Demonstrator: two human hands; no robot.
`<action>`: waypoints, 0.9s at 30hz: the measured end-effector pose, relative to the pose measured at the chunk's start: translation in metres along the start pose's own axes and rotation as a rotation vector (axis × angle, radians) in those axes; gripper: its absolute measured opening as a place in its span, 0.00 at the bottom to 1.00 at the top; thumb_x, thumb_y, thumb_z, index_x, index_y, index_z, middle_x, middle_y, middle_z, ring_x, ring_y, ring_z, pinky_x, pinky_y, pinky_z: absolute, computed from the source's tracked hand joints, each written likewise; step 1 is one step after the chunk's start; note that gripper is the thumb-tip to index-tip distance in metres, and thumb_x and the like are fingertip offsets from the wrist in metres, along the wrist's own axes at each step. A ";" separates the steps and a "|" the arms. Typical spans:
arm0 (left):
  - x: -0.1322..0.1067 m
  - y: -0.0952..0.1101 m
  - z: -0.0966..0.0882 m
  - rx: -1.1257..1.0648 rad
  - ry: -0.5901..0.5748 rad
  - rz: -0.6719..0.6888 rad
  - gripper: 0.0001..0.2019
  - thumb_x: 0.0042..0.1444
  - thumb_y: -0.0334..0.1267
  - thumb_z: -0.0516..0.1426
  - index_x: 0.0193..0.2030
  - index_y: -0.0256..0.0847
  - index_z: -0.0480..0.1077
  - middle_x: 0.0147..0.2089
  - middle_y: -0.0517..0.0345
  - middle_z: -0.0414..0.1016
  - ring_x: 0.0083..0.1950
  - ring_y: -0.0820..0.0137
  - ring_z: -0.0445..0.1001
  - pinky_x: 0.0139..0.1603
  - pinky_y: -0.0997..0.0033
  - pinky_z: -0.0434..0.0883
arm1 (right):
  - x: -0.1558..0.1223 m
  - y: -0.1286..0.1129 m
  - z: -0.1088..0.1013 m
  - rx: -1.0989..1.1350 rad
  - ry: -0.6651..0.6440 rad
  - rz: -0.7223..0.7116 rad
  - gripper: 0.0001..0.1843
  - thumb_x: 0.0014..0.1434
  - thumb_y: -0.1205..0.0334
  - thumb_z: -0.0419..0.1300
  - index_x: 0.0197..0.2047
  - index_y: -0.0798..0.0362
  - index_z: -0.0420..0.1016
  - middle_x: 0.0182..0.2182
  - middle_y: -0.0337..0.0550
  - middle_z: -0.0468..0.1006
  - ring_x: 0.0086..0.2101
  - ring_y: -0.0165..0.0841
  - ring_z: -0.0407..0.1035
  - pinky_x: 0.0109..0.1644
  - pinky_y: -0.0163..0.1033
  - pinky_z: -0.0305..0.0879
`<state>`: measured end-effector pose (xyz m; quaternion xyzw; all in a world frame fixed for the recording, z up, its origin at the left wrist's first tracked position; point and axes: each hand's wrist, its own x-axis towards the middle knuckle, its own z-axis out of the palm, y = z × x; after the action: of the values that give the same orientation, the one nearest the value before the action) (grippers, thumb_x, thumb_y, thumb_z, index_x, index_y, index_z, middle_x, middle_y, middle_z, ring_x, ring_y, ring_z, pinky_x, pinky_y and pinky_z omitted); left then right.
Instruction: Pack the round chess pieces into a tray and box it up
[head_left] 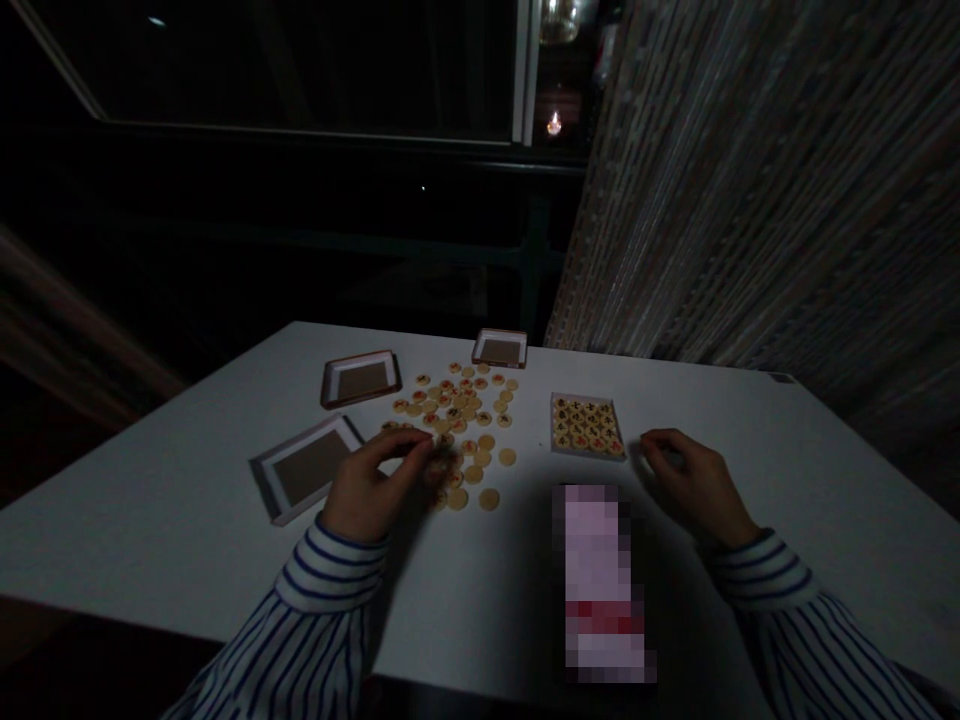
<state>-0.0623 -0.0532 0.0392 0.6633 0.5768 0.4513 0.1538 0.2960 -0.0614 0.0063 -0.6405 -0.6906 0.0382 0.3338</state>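
Note:
Round wooden xiangqi pieces [487, 443] with red or black characters, some blank side up, lie scattered mid-table. My left hand [367, 490] hovers at the near left edge of this spread, thumb and forefinger pinched together; whatever may be between them is hidden. On the right, a shallow square box [553, 440] holds rows of pieces, character side up. Just right of that box is my right hand [697, 485], its fingers curled and thumb against forefinger. I cannot make out anything in that pinch.
Three shallow box parts, a tray [268, 490] near my left wrist, a tray [325, 385] behind it and a tray [499, 333] at the back, rest on the white table [150, 500]. A pixelated phone-shaped object [596, 560] lies between my forearms. A string curtain [712, 180] hangs behind, right.

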 end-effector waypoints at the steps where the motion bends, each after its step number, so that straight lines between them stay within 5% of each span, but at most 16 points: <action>1: -0.002 -0.005 -0.003 0.026 -0.003 -0.002 0.11 0.48 0.44 0.55 0.32 0.39 0.72 0.34 0.57 0.77 0.37 0.69 0.74 0.43 0.71 0.71 | 0.001 -0.003 -0.001 -0.004 -0.003 -0.010 0.12 0.56 0.58 0.50 0.37 0.54 0.71 0.35 0.45 0.76 0.36 0.35 0.70 0.41 0.40 0.64; 12: -0.032 -0.046 0.010 0.080 -0.023 0.079 0.16 0.49 0.49 0.53 0.35 0.40 0.72 0.37 0.54 0.76 0.39 0.66 0.74 0.45 0.66 0.70 | 0.027 -0.063 -0.005 -0.079 -0.087 -0.319 0.11 0.57 0.61 0.50 0.38 0.55 0.72 0.34 0.45 0.76 0.35 0.34 0.69 0.39 0.40 0.64; 27: -0.057 -0.073 0.030 0.271 -0.035 0.284 0.15 0.47 0.42 0.56 0.42 0.40 0.68 0.38 0.52 0.75 0.40 0.63 0.72 0.41 0.61 0.68 | 0.046 -0.145 0.042 -0.295 -0.493 -0.665 0.13 0.59 0.62 0.47 0.41 0.55 0.71 0.36 0.46 0.74 0.39 0.33 0.66 0.42 0.38 0.56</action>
<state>-0.0806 -0.0738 -0.0543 0.7605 0.5299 0.3752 0.0078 0.1522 -0.0290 0.0622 -0.3959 -0.9163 -0.0186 0.0583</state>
